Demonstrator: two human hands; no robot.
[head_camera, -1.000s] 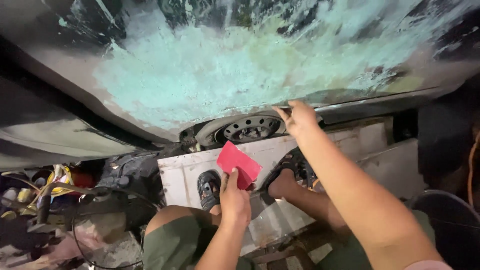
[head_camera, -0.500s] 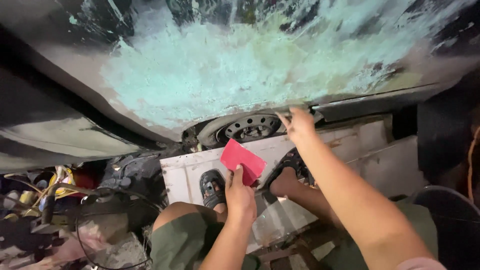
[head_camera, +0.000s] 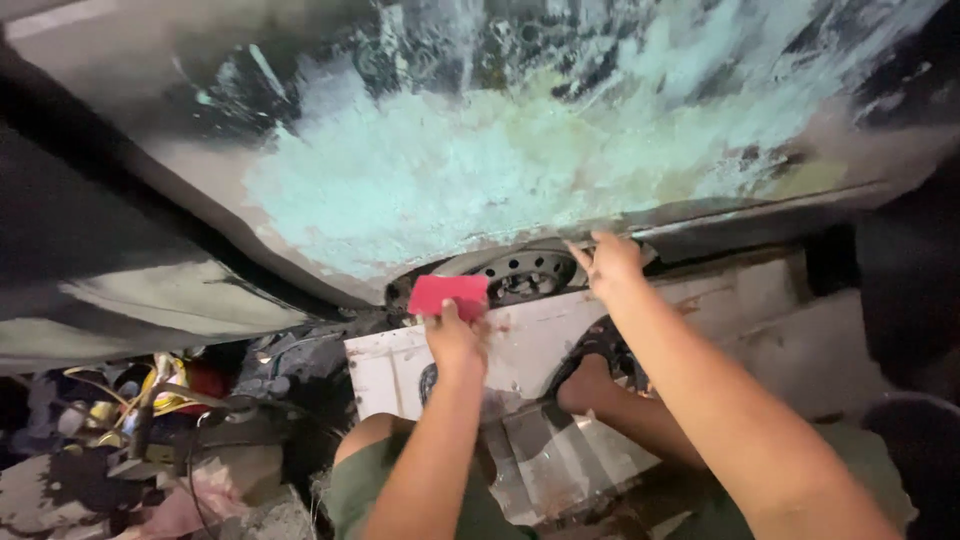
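Red spreader card (head_camera: 447, 296) pinched in my left hand (head_camera: 455, 340), right hand (head_camera: 612, 264) open-fingered on the panel edge (head_camera: 700, 215) (keep card flat, steady pressure).

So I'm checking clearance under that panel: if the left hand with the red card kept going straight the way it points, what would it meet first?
Probably the lower edge of the car body panel coated in pale green filler: the left hand holds the red card pointing up at it, just below. Depth is unclear; the wheel lies behind.
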